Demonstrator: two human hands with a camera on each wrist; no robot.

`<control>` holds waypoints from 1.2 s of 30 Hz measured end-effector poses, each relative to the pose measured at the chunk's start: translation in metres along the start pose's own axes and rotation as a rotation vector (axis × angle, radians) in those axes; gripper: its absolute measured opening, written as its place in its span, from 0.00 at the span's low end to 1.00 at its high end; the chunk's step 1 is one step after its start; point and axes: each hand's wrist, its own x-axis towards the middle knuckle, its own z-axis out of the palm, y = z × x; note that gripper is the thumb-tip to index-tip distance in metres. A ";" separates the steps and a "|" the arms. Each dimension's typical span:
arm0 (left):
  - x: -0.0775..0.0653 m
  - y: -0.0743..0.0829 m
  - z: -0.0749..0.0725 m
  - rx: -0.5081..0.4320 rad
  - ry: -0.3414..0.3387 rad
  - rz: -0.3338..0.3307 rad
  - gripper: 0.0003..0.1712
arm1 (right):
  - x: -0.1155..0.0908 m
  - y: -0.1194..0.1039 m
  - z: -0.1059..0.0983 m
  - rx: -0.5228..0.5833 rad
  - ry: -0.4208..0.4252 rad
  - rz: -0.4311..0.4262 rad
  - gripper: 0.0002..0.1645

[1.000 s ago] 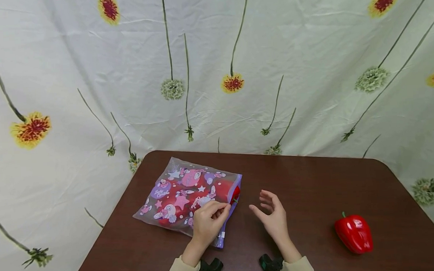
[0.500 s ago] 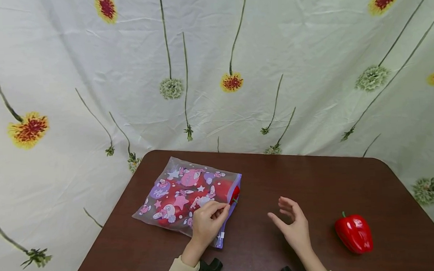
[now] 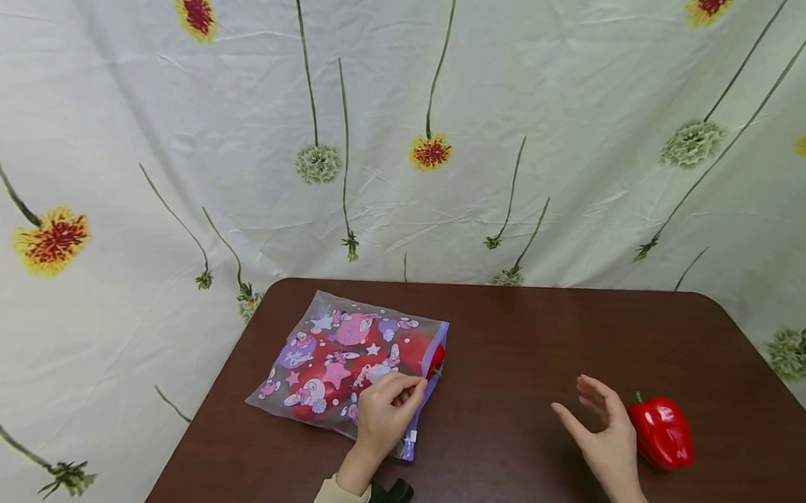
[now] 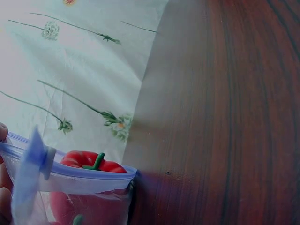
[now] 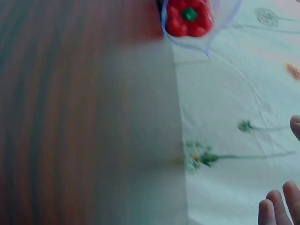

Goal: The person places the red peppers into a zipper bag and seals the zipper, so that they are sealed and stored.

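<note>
My left hand (image 3: pixel 388 413) pinches the purple-edged mouth of a clear printed zip bag (image 3: pixel 321 326) lying on the left of the table. Red bell peppers fill the bag; one red pepper (image 4: pixel 84 157) with a green stem shows at the held-apart mouth in the left wrist view. A white slider sits near the bag's front corner. On the right, another red bell pepper (image 3: pixel 666 433) lies on its side on the table. My right hand (image 3: pixel 607 430) is just left of that pepper, fingers and thumb spread apart, holding nothing. It covers part of the pepper's left side.
The dark brown table (image 3: pixel 501 337) has rounded far corners. Behind it hangs a white cloth (image 3: pixel 395 79) printed with flowers. A black wrist strap mount (image 3: pixel 390 500) sits at my left wrist.
My right hand has moved right, away from the bag and over to the loose pepper, its fingers still spread. The left hand and the bag have stayed in place.
</note>
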 end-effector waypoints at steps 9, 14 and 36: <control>0.000 0.001 -0.001 0.002 -0.002 -0.007 0.07 | 0.005 0.004 -0.034 -0.107 0.132 0.099 0.37; -0.001 0.000 -0.001 0.002 -0.004 -0.010 0.07 | 0.011 0.032 -0.050 -0.179 0.221 0.157 0.39; -0.001 -0.001 -0.002 0.009 -0.034 -0.069 0.07 | 0.025 0.022 -0.093 -0.339 0.152 0.457 0.48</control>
